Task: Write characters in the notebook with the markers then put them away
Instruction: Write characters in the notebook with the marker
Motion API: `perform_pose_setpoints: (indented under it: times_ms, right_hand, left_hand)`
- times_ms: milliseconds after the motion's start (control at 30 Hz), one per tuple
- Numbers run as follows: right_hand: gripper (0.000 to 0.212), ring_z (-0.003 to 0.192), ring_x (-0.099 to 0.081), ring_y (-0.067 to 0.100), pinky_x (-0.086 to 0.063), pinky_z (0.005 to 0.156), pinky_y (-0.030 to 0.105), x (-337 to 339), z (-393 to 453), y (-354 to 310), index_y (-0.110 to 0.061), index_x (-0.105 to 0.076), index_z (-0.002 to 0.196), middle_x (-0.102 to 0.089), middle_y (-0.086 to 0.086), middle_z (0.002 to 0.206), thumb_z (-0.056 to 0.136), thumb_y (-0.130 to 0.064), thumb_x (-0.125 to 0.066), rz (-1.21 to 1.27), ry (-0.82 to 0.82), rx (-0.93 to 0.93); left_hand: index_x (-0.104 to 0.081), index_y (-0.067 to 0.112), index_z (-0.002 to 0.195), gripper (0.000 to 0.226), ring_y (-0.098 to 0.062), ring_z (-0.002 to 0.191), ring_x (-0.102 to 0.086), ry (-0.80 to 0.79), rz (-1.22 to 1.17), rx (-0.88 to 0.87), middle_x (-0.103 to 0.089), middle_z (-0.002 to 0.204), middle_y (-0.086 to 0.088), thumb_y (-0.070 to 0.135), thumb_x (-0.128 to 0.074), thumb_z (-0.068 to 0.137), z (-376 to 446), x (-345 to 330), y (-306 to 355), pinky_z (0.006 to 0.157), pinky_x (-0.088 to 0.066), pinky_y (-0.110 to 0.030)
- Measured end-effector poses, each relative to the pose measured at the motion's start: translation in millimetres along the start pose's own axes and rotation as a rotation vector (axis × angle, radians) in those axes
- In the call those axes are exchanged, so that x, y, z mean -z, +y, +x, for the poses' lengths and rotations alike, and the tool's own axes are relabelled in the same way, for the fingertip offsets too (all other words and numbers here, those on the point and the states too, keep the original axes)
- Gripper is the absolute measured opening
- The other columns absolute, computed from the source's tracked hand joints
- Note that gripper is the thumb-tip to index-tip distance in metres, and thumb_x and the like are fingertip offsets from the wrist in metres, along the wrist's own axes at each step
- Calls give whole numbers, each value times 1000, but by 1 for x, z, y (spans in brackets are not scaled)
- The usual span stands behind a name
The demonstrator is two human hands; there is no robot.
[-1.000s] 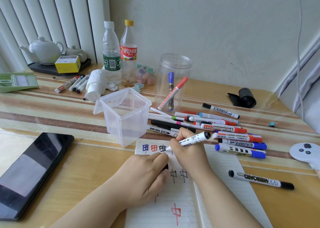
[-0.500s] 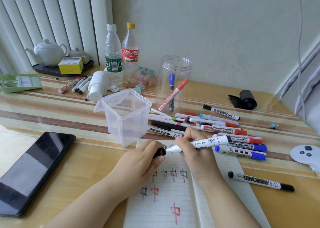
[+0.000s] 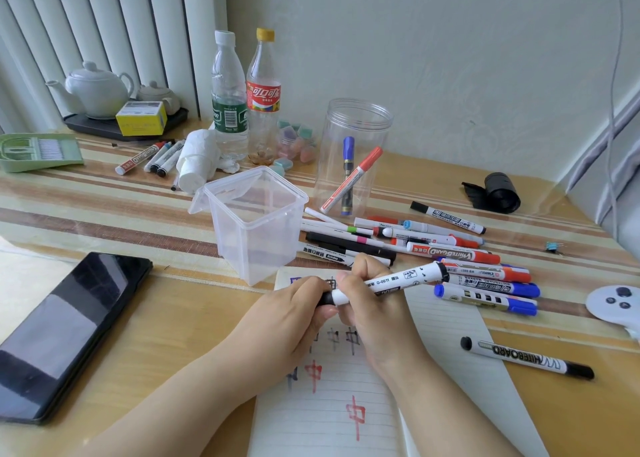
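My right hand (image 3: 372,304) grips a white marker (image 3: 401,279) with black ends, held level above the top of the lined notebook (image 3: 446,349). My left hand (image 3: 294,312) pinches the marker's black cap (image 3: 325,298), which sits on the tip. Red, blue and dark characters show on the page around and below my hands. A pile of markers (image 3: 453,252) lies just beyond the notebook. Another black-capped marker (image 3: 526,358) rests on the table at the right. A round clear jar (image 3: 353,158) holds a blue and an orange marker.
A square clear tub (image 3: 256,224) with its lid hanging open stands left of the pile. A black phone (image 3: 65,328) lies at the left. Two bottles (image 3: 246,99), a teapot (image 3: 97,89), tissue and a few markers (image 3: 152,156) stand behind. A white controller (image 3: 613,304) sits at the right edge.
My right hand lifted the marker's tip off the page and turned it level. My left hand brought the black cap up and onto the tip.
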State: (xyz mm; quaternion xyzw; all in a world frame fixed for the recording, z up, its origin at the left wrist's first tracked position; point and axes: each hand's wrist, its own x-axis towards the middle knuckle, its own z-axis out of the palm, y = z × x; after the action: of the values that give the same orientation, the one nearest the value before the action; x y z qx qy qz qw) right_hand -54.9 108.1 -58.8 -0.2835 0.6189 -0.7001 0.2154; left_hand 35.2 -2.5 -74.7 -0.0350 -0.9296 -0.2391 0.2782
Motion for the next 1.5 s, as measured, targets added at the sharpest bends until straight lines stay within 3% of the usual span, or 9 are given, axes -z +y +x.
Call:
perform_pose_setpoints:
  times_ms: [200, 333, 467, 633, 800, 933, 1200, 1367, 1500]
  right_hand:
    - [33, 44, -27, 7, -25, 43, 17, -5, -1, -1, -23, -36, 48, -32, -10, 44, 74, -18, -55, 114, 22, -64]
    - [42, 41, -32, 7, -30, 43, 17, -1, 1, -4, -24, -52, 48, -36, -9, 42, 78, -48, -68, -1, 17, -131]
    - [56, 42, -47, 6, -38, 53, 21, 10, 4, -16, -15, -60, 58, -52, -4, 44, 71, -69, -50, -442, 94, -229]
    - [5, 56, -51, 6, -40, 57, 19, 25, -1, -33, -20, -65, 88, -55, -8, 60, 85, -24, -65, -942, 162, 248]
    - [30, 83, -59, 16, -48, 66, 29, 18, 2, -49, -19, -66, 106, -56, -5, 98, 78, -9, -67, -1135, -44, 466]
    - [23, 73, -53, 10, -43, 66, 21, 22, 17, -75, -17, -65, 104, -62, -4, 92, 82, -9, -64, -1105, 22, 548]
    - [40, 67, -59, 2, -42, 63, 8, 35, 87, -173, -19, -45, 124, -60, -7, 82, 88, -10, -61, -837, 334, 677]
    - [28, 78, -68, 17, -49, 73, 25, 27, 137, -174, -18, -45, 117, -67, 3, 86, 92, -7, -52, -706, 336, 564]
    - [24, 78, -68, 19, -46, 72, 22, 23, 161, -147, -14, -48, 116, -69, 6, 85, 94, -3, -45, -682, 301, 420]
  left_hand:
    - [-49, 14, 95, 45, -16, 60, -50, -9, -45, 33, -57, 81, 2, 47, -19, 97, 1, -2, 1, 52, -41, -30]
    - [-58, 15, 93, 36, -8, 74, -56, 17, -184, 132, -61, 83, 9, 44, -38, 92, 10, -1, 1, 66, -45, -24]
    - [-59, 22, 84, 11, -10, 66, -54, 100, -170, 316, -62, 75, 7, 33, -59, 86, 18, 8, 3, 60, -42, -18]
    - [-59, 23, 79, 8, -9, 65, -57, 70, -125, 424, -63, 70, 7, 29, -62, 82, 29, 22, 9, 59, -42, -18]
    - [-61, 20, 79, 8, -3, 57, -54, 95, -176, 387, -60, 62, 9, 26, -64, 83, 45, 28, 27, 52, -40, -13]
    - [-58, 18, 90, 14, -4, 63, -58, 165, -272, 335, -63, 73, 4, 28, -64, 84, 65, 42, 38, 54, -47, -18]
    - [-54, 21, 105, 16, 1, 73, -50, 222, 23, 138, -48, 85, 18, 26, -53, 89, 103, 61, 38, 63, -36, -10]
    - [-53, 20, 109, 19, -9, 87, -53, 230, 108, 117, -53, 99, 9, 25, -50, 91, 123, 60, 32, 70, -39, -19]
    - [-50, 21, 115, 23, -9, 91, -52, 197, 163, 115, -53, 106, 8, 26, -46, 92, 132, 53, 23, 76, -42, -19]
